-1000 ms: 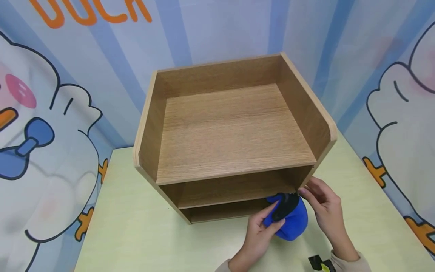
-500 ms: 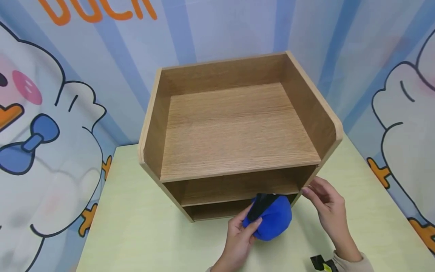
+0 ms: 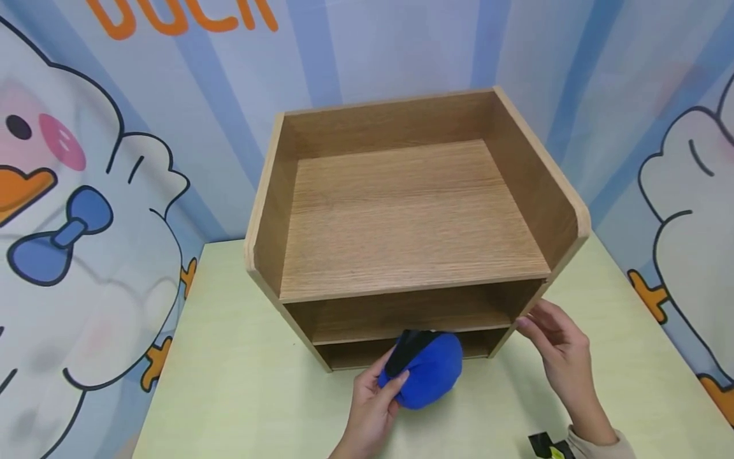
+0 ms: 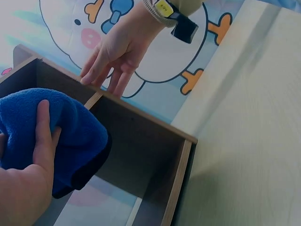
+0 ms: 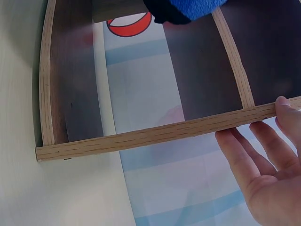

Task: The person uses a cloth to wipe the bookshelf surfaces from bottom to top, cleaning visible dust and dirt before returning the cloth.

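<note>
A plush blue cloth [image 3: 432, 373] with black trim is bunched in my left hand [image 3: 369, 405], pinched between thumb and fingers. It is held in front of the lower openings of a wooden shelf unit [image 3: 401, 217]. In the left wrist view the fingers spread over the cloth's fuzzy surface [image 4: 77, 127]. My right hand [image 3: 562, 350] holds the front edge of the unit's right side panel [image 5: 164, 136]. There the thumb lies on the edge and the other fingers touch the outer face.
The unit stands on a pale table [image 3: 229, 357], with a raised rim around its top and two compartments below. A light blue curtain [image 3: 373, 51] printed with cartoon ducks hangs behind and at both sides. A black device with a yellow label [image 3: 553, 449] sits at my right wrist.
My left hand has carried the blue cloth leftward along the front of the shelf unit, away from the right side panel. The right hand keeps its place on the panel. The head view has shifted slightly.
</note>
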Action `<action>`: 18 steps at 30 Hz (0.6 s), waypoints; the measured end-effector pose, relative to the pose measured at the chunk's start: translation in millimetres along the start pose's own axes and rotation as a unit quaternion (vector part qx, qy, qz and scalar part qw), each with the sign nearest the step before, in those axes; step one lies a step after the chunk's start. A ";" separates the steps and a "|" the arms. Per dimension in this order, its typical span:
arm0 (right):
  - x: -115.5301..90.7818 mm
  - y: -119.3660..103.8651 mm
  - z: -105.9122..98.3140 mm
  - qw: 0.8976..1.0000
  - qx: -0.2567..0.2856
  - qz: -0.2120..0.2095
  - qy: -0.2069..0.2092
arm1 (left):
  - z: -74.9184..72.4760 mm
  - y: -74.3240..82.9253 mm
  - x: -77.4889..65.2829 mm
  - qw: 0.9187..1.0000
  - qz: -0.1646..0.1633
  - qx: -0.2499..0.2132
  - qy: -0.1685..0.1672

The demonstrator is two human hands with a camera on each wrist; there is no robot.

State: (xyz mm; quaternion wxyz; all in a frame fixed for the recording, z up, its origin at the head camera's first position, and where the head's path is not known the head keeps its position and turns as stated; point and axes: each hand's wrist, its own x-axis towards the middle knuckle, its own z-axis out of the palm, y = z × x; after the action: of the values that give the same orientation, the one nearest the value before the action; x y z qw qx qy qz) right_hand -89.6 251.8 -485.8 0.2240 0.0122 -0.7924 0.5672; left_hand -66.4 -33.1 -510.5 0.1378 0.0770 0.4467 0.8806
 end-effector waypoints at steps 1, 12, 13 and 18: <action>-0.1 0.4 -0.3 1.000 -0.002 -0.001 -0.001 | -1.8 1.4 -0.7 1.000 -0.002 0.002 0.003; 0.4 -0.8 0.6 1.000 -0.012 0.009 0.004 | -30.3 25.4 -12.8 1.000 0.003 0.010 0.014; 0.5 -1.0 0.5 1.000 -0.013 0.009 0.004 | -32.9 28.0 -14.1 1.000 0.006 0.015 0.013; 0.2 -1.2 0.0 1.000 -0.015 0.008 0.002 | -45.1 40.0 -19.5 0.999 0.011 0.038 0.012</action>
State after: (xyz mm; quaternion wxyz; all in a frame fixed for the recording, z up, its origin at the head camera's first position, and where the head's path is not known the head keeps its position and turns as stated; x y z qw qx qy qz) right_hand -89.4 251.4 -484.6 0.2213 0.0019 -0.8005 0.5570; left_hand -66.6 -96.2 -505.0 0.1198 0.0761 0.4810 0.8652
